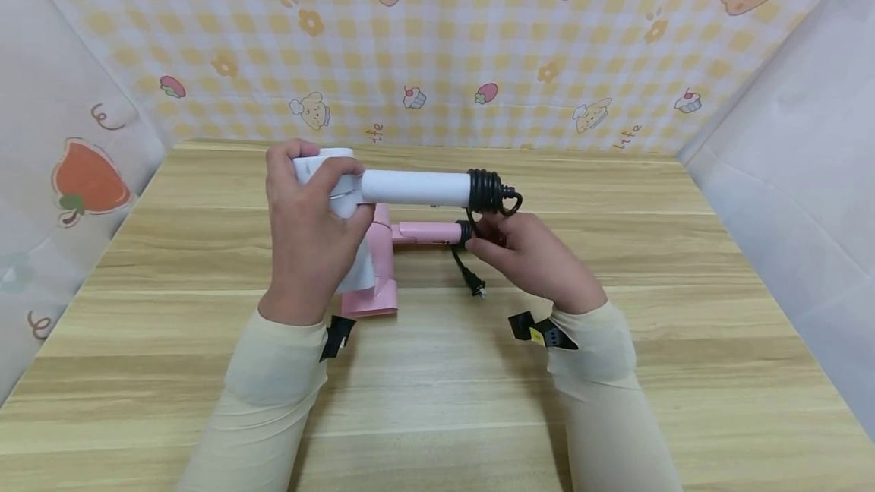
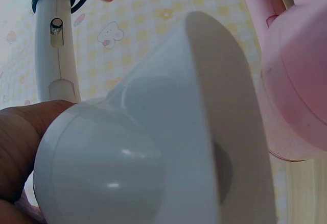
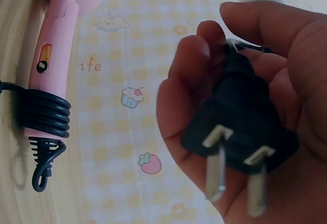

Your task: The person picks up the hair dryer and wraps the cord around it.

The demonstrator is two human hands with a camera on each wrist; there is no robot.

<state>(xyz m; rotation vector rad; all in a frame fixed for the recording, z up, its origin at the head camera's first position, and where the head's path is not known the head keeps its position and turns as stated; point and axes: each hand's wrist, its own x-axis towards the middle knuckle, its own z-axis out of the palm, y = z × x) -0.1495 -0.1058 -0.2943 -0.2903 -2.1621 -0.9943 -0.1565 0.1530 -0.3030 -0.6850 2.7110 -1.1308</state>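
Observation:
A white hair dryer [image 1: 417, 187] is held up over the table, its handle pointing right. My left hand [image 1: 304, 249] grips its head, thumb and fingers round the housing. Black cord [image 1: 484, 190] winds several times round the handle's end. In the right wrist view, my right hand [image 1: 540, 257] has its fingers curled round a black two-pin plug [image 3: 245, 117], prongs toward the camera. The head view hides this plug. Behind and below the white dryer, a pink hair dryer [image 1: 384, 249] lies on the table, partly covered, its own cord wound round its handle.
The pink dryer's plug [image 1: 474, 282] lies on the wooden table [image 1: 683, 310] near my right fingers. A yellow checked cloth [image 1: 437, 44] hangs along the table's back edge. Pale sheets [image 1: 75, 135] stand at both sides.

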